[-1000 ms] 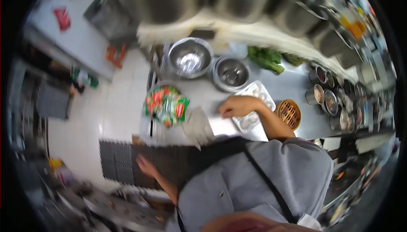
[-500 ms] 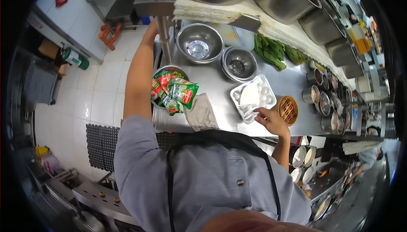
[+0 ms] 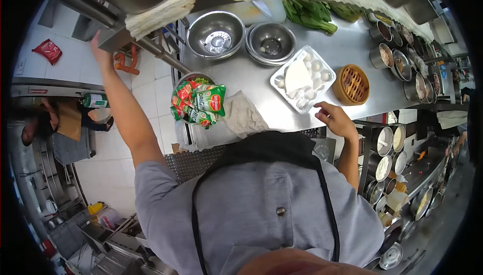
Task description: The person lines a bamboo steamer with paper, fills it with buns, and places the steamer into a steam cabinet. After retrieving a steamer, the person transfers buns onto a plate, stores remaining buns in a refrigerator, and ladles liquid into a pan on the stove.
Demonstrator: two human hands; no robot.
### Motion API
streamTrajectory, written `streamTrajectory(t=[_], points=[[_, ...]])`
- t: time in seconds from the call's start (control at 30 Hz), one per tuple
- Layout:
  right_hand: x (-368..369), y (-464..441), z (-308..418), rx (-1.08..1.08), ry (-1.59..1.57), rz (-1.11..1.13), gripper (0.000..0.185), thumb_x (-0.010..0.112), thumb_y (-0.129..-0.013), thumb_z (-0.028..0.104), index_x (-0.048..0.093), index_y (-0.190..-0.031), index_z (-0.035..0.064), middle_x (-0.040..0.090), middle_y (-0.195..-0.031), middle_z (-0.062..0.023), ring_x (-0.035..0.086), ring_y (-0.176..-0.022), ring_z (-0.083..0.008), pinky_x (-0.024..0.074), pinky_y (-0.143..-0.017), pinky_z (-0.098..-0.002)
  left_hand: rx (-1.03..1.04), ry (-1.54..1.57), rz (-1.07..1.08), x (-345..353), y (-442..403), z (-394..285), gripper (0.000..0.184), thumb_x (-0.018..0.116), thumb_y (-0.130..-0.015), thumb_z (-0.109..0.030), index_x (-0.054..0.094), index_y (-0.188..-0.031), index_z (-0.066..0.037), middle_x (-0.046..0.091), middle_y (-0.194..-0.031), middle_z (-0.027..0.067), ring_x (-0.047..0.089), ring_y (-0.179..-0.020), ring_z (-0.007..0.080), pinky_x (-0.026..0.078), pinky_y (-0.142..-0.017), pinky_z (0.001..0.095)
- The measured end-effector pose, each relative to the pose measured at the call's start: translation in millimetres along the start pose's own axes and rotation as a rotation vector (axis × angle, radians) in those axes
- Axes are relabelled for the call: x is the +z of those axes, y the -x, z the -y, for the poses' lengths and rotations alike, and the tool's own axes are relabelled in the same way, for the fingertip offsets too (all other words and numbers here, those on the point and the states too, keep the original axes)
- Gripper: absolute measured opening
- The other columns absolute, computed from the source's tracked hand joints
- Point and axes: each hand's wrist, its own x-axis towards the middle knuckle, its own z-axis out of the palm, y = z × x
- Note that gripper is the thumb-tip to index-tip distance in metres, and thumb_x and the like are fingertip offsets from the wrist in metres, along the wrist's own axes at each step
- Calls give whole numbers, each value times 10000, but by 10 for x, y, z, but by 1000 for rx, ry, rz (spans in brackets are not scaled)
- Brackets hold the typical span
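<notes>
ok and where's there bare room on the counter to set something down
Bare counter shows between the cloth and tray, and right of the steamer up to the tins. Crowded: the back, with bowls and greens, and the far right.

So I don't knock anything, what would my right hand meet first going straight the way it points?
Your right hand would probably meet the white tray first, though the hand's height above the counter is unclear.

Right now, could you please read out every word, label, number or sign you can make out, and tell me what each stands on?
"Del Monte": red logo on the green packets.
"ORIGIN", cut short: also on the green packets.
Too small or blurred to read: print on the red packet and the green canister.
</notes>
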Motion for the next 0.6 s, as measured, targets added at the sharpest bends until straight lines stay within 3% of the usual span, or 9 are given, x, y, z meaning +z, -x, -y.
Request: streamTrajectory(t=[0.03,0.1,0.2,0.3,0.6], points=[[-20,-36,16,-10,-21,5,285,615,-909,141,583,-1160,10,659,-843,-133,607,-731,-209,483,-701,-336,100,-70,23,-189,-74,-183,300,701,-824,-224,691,-1060,-37,679,-908,29,604,-825,130,472,-725,252],[-49,-103,14,-55,-15,16,290,611,-913,149,583,-1168,14,660,-852,-133,610,-741,-221,484,-704,-338,-233,92,-119,-343,-13,-493,268,701,-836,-177,703,-1048,-13,686,-901,56,639,-801,143,494,-742,245],[-92,-141,30,-96,-17,39,297,608,-917,164,584,-1179,26,658,-856,-137,609,-743,-240,486,-708,-344,-335,164,-94,-642,174,-869,272,702,-855,-139,680,-1064,32,682,-900,86,662,-780,150,521,-727,241],[-116,-142,47,-121,-25,35,310,623,-890,191,603,-1136,4,648,-836,-193,622,-755,-294,479,-710,-380,-334,160,-125,-887,428,-1128,295,709,-865,-140,664,-1076,61,674,-880,98,669,-756,141,534,-707,224],[-114,-269,21,-211,-10,191,304,635,-886,188,611,-1132,10,642,-814,-155,602,-732,-268,476,-702,-366,-352,123,-271,-1752,1249,-1964,317,717,-869,-116,644,-1124,58,680,-938,91,662,-752,131,522,-741,214]])
